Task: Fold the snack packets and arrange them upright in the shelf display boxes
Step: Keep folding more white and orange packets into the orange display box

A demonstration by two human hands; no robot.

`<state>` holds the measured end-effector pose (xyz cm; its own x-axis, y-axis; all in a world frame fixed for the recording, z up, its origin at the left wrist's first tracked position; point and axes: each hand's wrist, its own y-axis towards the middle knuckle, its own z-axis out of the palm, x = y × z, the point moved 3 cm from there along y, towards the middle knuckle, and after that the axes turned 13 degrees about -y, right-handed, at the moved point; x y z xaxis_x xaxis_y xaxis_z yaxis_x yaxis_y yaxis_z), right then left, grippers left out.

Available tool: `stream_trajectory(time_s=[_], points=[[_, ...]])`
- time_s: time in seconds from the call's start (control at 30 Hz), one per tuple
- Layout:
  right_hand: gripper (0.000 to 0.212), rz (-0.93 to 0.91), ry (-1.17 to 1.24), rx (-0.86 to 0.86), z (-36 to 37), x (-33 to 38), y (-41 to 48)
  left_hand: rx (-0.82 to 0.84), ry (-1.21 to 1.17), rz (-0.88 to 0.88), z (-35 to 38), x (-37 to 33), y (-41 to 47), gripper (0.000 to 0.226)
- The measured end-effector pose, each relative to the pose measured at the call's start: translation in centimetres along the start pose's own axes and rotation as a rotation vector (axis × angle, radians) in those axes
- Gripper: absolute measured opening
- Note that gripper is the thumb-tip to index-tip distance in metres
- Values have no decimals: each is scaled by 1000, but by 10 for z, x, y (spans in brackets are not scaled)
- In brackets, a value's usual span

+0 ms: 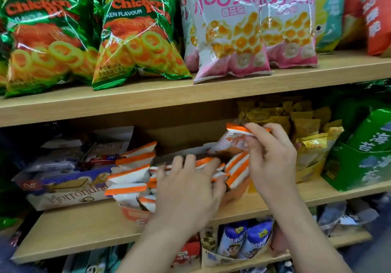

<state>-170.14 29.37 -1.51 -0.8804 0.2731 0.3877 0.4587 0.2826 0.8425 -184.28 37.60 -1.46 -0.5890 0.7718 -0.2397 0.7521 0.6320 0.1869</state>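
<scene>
An orange display box (132, 212) on the middle shelf holds several white snack packets with orange top strips (129, 176). My right hand (273, 156) pinches one such packet (231, 139) by its orange top edge, holding it above the box's right end. My left hand (188, 188) lies over the middle of the box, its fingers spread and pressing on the packets there; it covers those beneath it.
A purple-and-white wafer box (63, 190) stands left of the orange box, yellow packets in a yellow box (311, 145) to the right, then a green carton (359, 156). Large green and pink snack bags (135, 33) fill the upper shelf. More packets sit on the shelf below.
</scene>
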Motion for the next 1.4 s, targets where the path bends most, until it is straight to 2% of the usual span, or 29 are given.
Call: stream_trajectory(time_s=[0.13, 0.27, 0.37, 0.43, 0.5, 0.6, 0.67, 0.73, 0.83, 0.9, 1.03, 1.1, 1.17, 1.23, 1.33, 1.4], points=[[26, 44, 134, -87, -8, -3, 4, 27, -21, -55, -8, -2, 15, 48], [29, 4, 221, -213, -26, -3, 7, 67, -101, 69, -13, -11, 22, 64], [28, -9, 207, -295, -40, -6, 9, 79, -60, 101, -18, -19, 34, 50], [26, -14, 214, -325, -46, -9, 8, 46, -95, 21, -20, -20, 45, 38], [27, 2, 266, -311, -47, -14, 8, 63, -154, -67, -21, -20, 55, 37], [30, 57, 354, -243, -38, -24, 5, 137, -141, -136, -24, -24, 66, 23], [33, 112, 431, -176, -29, -30, 3, 124, -113, -129, -24, -23, 74, 9], [33, 137, 455, -106, -22, -37, 2, 118, -159, -120, -21, -16, 80, 14], [33, 78, 399, 11, -16, -39, 3, 81, -322, -122, -20, -4, 88, 16], [34, -11, 311, 106, -15, -34, 7, 68, -341, -115, -19, -2, 89, 21], [32, -173, -1, 354, -7, -12, 12, 15, -279, -94, -18, -7, 85, 4], [38, -199, -234, 422, 3, -6, 2, -16, -260, -70, -15, -7, 81, 17], [35, -218, -407, 482, 8, -3, -13, -60, -241, -31, -15, -9, 76, 24], [33, -233, -428, 535, 7, 0, -28, -87, -218, -6, -15, -12, 72, 26], [53, -254, -458, 573, -3, 3, -34, -77, -183, 2, -13, -17, 68, 25], [57, -273, -484, 656, -8, 7, -29, -105, -149, 16, -13, -21, 65, 20]])
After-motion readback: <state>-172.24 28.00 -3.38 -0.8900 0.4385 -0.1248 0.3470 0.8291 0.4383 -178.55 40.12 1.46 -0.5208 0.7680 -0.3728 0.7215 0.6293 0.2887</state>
